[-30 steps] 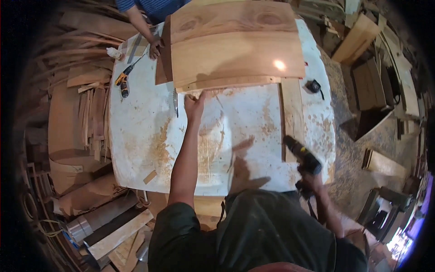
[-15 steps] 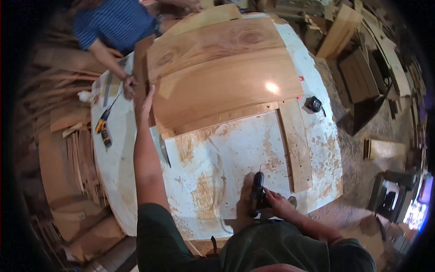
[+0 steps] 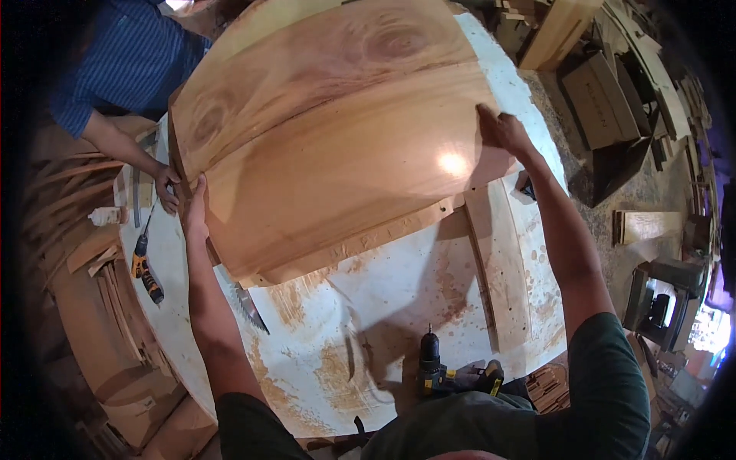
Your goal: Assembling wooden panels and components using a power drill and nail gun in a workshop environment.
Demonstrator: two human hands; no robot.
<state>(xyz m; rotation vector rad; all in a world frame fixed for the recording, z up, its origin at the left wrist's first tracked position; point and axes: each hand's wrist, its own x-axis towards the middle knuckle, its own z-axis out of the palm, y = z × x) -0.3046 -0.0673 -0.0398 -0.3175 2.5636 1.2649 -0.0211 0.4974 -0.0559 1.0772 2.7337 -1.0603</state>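
Observation:
A wide brown wooden panel (image 3: 337, 184) lies across the table, a darker knotted strip along its far part. My left hand (image 3: 197, 211) is closed at its left edge, thumb uppermost, some fingers hidden. At the right edge, my right hand (image 3: 510, 134) curls against the panel, its fingertips partly in shadow. A co-worker's hand (image 3: 167, 190) touches a dark board at the panel's left side. Near the table's front edge rests a black and yellow drill (image 3: 431, 360), untouched. From under the panel's near left corner sticks a saw blade (image 3: 247, 308).
A pale wooden board (image 3: 502, 268) runs toward me at the right of the white table (image 3: 314, 383). Another drill (image 3: 142, 272) and a white bottle (image 3: 105, 217) are at the left. A tape measure (image 3: 527, 186) is partly behind my right forearm. A cardboard box (image 3: 602, 107) stands beyond.
My right hand has left the drill on the table and reached up to the panel's right edge. The panel appears nearer and further left in view, as the view itself has shifted.

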